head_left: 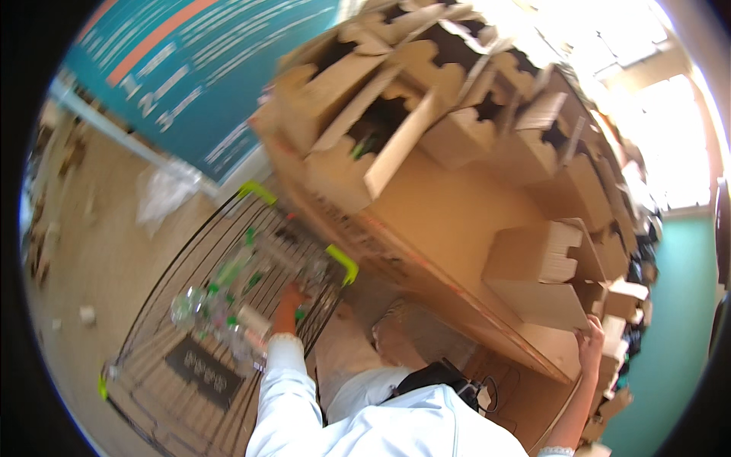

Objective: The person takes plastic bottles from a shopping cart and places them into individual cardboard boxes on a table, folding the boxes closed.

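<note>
My left hand point(288, 306) reaches down into a wire shopping cart point(164, 286) with bright green corner pieces. It is among clear plastic bottles point(221, 308) with green caps; blur hides its fingers, so I cannot tell whether it grips one. At the right, my right hand point(590, 343) pinches the flap of an open cardboard box point(525, 255). That box stands on a wide brown cardboard-topped platform point(445, 206), its flaps spread.
Several open cardboard boxes point(472, 133) with notched flaps line the platform's far side. A blue printed board point(205, 68) stands at upper left, and clear plastic wrap point(169, 190) lies near its base. More boxes and dark items point(643, 266) pile along the green wall.
</note>
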{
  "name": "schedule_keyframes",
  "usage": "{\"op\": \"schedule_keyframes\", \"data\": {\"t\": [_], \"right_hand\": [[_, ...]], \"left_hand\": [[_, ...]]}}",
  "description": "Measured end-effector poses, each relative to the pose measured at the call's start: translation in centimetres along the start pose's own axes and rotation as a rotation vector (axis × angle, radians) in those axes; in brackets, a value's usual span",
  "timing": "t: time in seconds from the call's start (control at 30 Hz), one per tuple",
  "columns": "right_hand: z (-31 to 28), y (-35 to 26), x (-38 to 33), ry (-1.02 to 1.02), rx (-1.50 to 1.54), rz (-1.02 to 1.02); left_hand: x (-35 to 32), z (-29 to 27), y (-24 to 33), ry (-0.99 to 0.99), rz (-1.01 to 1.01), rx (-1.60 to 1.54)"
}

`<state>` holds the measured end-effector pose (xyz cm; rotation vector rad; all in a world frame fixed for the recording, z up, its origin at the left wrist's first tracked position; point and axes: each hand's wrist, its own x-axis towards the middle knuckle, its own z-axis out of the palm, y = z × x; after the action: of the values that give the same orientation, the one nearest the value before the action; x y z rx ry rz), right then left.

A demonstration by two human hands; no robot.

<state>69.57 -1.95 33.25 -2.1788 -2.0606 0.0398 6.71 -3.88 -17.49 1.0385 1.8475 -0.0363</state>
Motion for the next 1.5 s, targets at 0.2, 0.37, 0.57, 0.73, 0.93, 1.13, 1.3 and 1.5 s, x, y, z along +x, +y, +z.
{"op": "schedule_keyframes", "data": {"t": [0.2,0.37,0.57,0.73,0.93,1.13,1.3,1.5], "right_hand": [[-0.5,-3.9,1.3,-0.026,0.004,0.104],[-0.3,-3.7,0.6,-0.032,0.032,0.201],[-0.5,-3.3,0.5,0.038,0.011,0.046],[-0.9,-1.9,0.5,0.008,0.010,-0.065],[-0.1,0.5,1.4,0.120,0.141,-0.282],[1.8,1.8,1.3,0.187,0.235,-0.421],[2.1,4.2,0.9,0.260,0.276,-0.368],[2.1,3.6,0.2,0.360,0.341,-0.197]], "left_hand": [[0.7,0.6,4.0,0.105,0.019,-0.205],[2.3,1.2,1.0,0.163,0.116,0.092],[-0.4,-1.8,-7.7,0.107,0.141,0.079],[-14.1,-12.1,-6.1,0.380,0.030,-0.273],[-30.2,-18.6,8.1,0.692,0.439,-1.020],[-40.5,-17.9,40.2,0.295,1.284,-0.778],[-42.7,-10.6,62.3,0.009,1.434,-0.054],[-36.2,-3.1,69.1,-0.421,1.212,0.581]]}}
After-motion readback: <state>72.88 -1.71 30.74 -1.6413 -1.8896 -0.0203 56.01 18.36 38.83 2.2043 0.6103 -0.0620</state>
